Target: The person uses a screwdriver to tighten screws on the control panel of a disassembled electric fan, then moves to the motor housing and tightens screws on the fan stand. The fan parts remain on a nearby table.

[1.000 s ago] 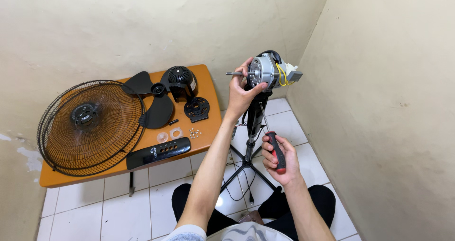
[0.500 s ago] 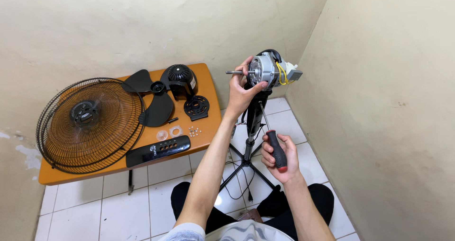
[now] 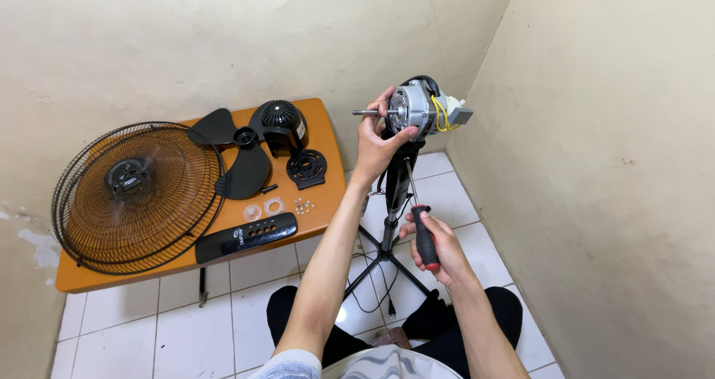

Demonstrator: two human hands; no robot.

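A bare fan motor (image 3: 414, 108) with a steel shaft pointing left sits on top of a black stand (image 3: 392, 200). My left hand (image 3: 376, 142) grips the front of the motor from below and the left. My right hand (image 3: 436, 246) holds a screwdriver (image 3: 422, 230) with a black and red handle, its blade pointing up toward the underside of the motor. The blade tip is close under the motor; I cannot tell whether it touches.
An orange table (image 3: 313, 215) on the left carries a round wire fan guard (image 3: 138, 193), black fan blades (image 3: 242, 159), a black motor cover (image 3: 281, 122), a round black plate (image 3: 307, 167), a black control panel (image 3: 246, 237), and small screws (image 3: 302, 205). Walls stand close behind and right. My legs lie on the white tiled floor.
My right hand with the screwdriver has shifted slightly, tilting the blade upward toward the motor. My left hand stays on the motor.
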